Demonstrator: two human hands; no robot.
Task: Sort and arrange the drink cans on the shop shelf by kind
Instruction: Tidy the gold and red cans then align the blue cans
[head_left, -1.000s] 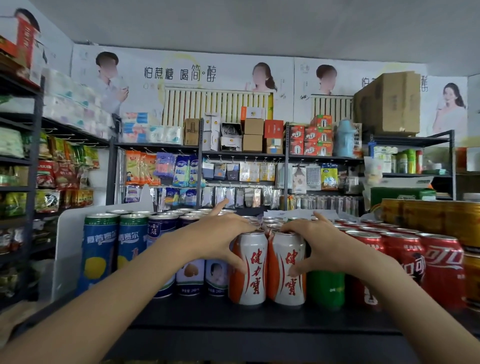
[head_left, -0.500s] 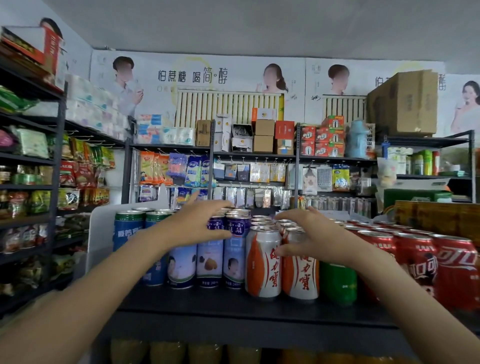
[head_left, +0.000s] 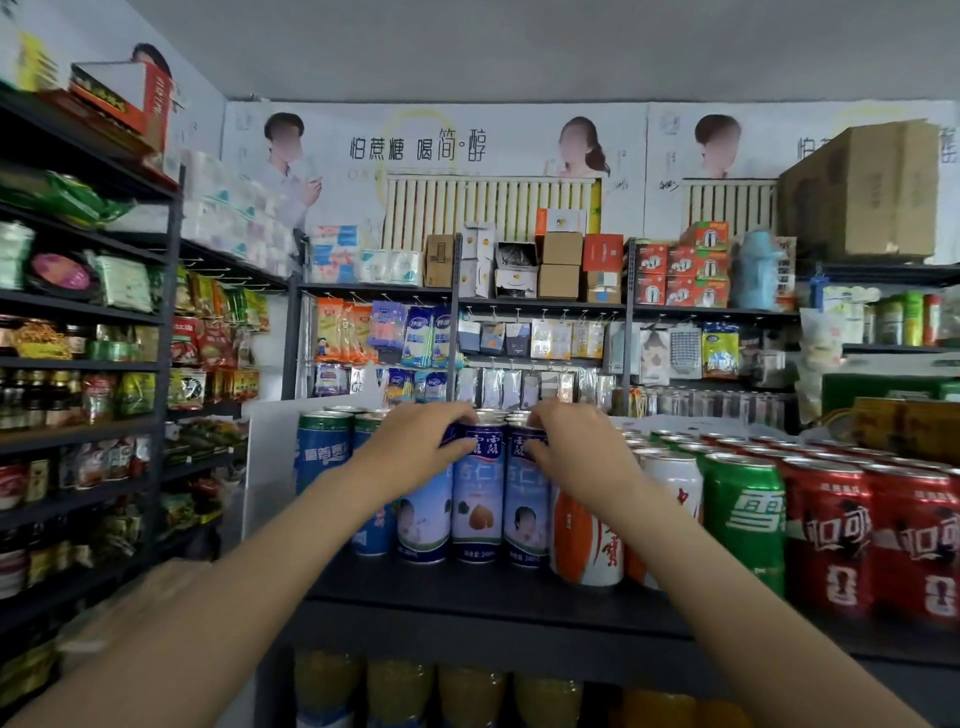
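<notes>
Three blue-and-white almond drink cans (head_left: 478, 499) stand side by side at the front of the black shelf (head_left: 467, 595). My left hand (head_left: 421, 444) curls over the top of the left one, its thumb against the middle can. My right hand (head_left: 576, 449) grips the top of the right one (head_left: 524, 514). Left of them stand tall blue-green cans (head_left: 323, 452). To the right come orange-and-white cans (head_left: 584, 540), a green can (head_left: 748, 514) and red cola cans (head_left: 826, 540). More can rows run behind, partly hidden by my hands.
A white divider panel (head_left: 265, 467) closes the shelf's left end. Snack shelves (head_left: 78, 364) fill the left wall. Yellow bottles (head_left: 400, 691) stand on the shelf below. Green and brown boxes (head_left: 893, 410) sit behind the red cans.
Both hands left the orange-and-white cans and moved left onto the blue-and-white cans. My view swung left with them.
</notes>
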